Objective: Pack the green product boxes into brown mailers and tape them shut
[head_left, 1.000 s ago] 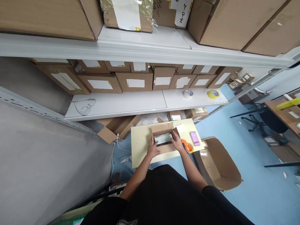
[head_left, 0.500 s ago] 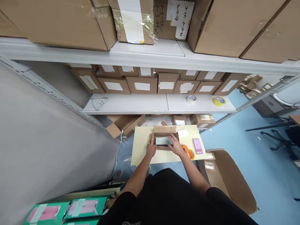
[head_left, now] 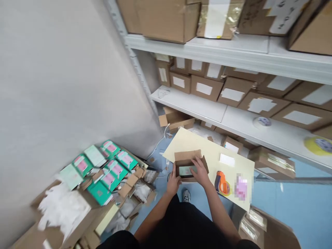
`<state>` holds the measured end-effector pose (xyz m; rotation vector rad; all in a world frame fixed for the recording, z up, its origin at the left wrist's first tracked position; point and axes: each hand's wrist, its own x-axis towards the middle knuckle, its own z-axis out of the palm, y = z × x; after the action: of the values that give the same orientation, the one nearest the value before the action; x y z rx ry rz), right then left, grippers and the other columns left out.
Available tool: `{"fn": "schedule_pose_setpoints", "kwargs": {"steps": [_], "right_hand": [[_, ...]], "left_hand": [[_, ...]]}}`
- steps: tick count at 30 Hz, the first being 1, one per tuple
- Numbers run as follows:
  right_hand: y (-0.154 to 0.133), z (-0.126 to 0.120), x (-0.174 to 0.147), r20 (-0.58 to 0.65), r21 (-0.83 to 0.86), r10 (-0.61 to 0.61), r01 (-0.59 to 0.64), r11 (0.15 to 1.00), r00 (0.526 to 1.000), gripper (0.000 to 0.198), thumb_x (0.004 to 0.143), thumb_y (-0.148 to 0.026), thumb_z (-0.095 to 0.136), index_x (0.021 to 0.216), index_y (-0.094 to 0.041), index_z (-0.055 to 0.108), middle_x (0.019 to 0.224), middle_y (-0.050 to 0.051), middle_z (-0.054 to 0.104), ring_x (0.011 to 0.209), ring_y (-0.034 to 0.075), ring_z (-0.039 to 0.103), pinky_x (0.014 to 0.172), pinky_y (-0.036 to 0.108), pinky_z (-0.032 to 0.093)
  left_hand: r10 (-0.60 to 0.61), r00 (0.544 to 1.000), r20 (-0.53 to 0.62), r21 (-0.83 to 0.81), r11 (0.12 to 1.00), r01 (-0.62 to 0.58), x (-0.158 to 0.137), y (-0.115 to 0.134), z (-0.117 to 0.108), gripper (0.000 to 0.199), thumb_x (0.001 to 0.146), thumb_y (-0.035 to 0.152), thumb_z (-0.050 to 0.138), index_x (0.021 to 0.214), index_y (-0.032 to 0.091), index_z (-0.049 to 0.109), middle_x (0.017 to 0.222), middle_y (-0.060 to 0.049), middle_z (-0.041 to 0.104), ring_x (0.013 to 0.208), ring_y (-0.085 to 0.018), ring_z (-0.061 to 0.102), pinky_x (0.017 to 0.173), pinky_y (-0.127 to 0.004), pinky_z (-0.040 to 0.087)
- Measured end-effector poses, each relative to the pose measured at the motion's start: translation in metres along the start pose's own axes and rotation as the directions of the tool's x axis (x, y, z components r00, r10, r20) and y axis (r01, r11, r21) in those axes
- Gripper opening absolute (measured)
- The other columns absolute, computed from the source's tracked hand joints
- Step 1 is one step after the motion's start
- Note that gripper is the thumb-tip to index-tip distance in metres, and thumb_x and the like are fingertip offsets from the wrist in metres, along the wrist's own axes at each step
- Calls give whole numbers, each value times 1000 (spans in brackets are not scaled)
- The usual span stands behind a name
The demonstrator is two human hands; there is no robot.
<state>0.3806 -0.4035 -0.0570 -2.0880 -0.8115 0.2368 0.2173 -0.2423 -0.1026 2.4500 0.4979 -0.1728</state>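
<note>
Beyond the box [head_left: 188, 163] I see a bare strip of desk [head_left: 194, 142] where a hand could slide sideways; behind that, the shelf [head_left: 190, 103] bars the way. Off the box's far right a card [head_left: 227, 159] lies flat, easily passed over, but directly right of the box the dispenser [head_left: 222, 180] blocks, with a pink item [head_left: 241, 188] farther out. The box's opening is crowded: left hand [head_left: 173, 180] at its near left corner, right hand [head_left: 201, 171] over the packet [head_left: 184, 170] inside.

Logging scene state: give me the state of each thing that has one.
Packing carton: top open
Pale box: inside packing carton
Left hand: at packing carton's left side
Right hand: partly inside packing carton
Tape dispenser: on table, unheld
Eyeglasses: on shelf, blurred
Labelled boxes: stacked
Carton under shelf: open
Tape rolls: lying flat
</note>
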Motion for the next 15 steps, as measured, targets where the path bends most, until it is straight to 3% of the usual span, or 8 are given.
{"fn": "schedule_pose_setpoints", "kwargs": {"steps": [3, 8, 15], "right_hand": [[-26, 14, 3, 95, 38, -98, 94, 995, 991, 49, 97, -38, 59, 143, -25, 62, 166, 10, 41, 153, 33, 39, 124, 54, 38], [-78, 48, 13, 236, 102, -246, 228, 968, 940, 51, 95, -37, 59, 146, -27, 60, 167, 9, 37, 153, 34, 37, 125, 59, 35], [-188, 129, -8, 403, 208, -481, 434, 877, 779, 53, 96, -38, 60, 148, -29, 58, 168, 6, 36, 154, 34, 37, 126, 57, 33]], "left_hand": [[-61, 997, -50, -27, 998, 60, -43, -7, -9, 15, 86, 12, 64, 92, 20, 75, 176, -1, 12, 155, -32, 33, 122, -48, 38], [-195, 970, -143, -69, 980, 187, -111, -30, -32, 14, 85, 14, 66, 93, 21, 76, 176, 1, 12, 161, -33, 19, 127, -53, 30], [-291, 868, -403, -117, 957, 266, -230, -70, -64, 7, 89, 19, 66, 87, 20, 74, 177, 2, 6, 162, -31, 16, 128, -51, 30]]}}
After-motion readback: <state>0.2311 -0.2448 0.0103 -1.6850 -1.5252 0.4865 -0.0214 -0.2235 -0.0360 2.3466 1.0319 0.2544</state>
